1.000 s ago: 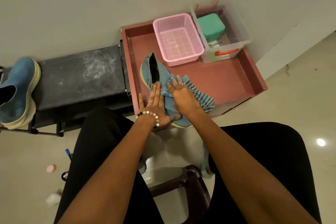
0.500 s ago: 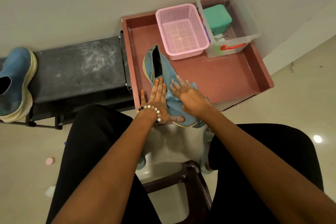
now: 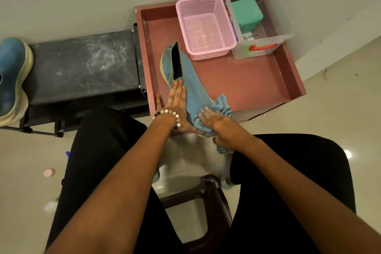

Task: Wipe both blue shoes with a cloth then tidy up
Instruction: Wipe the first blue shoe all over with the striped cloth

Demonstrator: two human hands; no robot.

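A blue knit shoe [image 3: 186, 76] lies on its side in the pink-brown tray [image 3: 247, 80], heel toward the wall, toe at the tray's near edge. My left hand [image 3: 175, 105], fingers straight, presses flat on the shoe's left side. My right hand [image 3: 214, 120] presses a blue striped cloth [image 3: 222, 105] onto the toe; part of the cloth hangs below the tray edge. The second blue shoe [image 3: 12, 80] stands on the black bench at far left.
A pink mesh basket [image 3: 206, 24] and a clear box [image 3: 261, 43] holding a green case [image 3: 246, 13] stand at the tray's back. A black bench [image 3: 82, 66] adjoins the tray on the left. A dark stool [image 3: 206, 194] stands between my knees. Small items lie on the floor at left.
My right hand has drawn the cloth down the shoe from its middle to the toe. The left hand stays pressed on the shoe. The camera shifted slightly.
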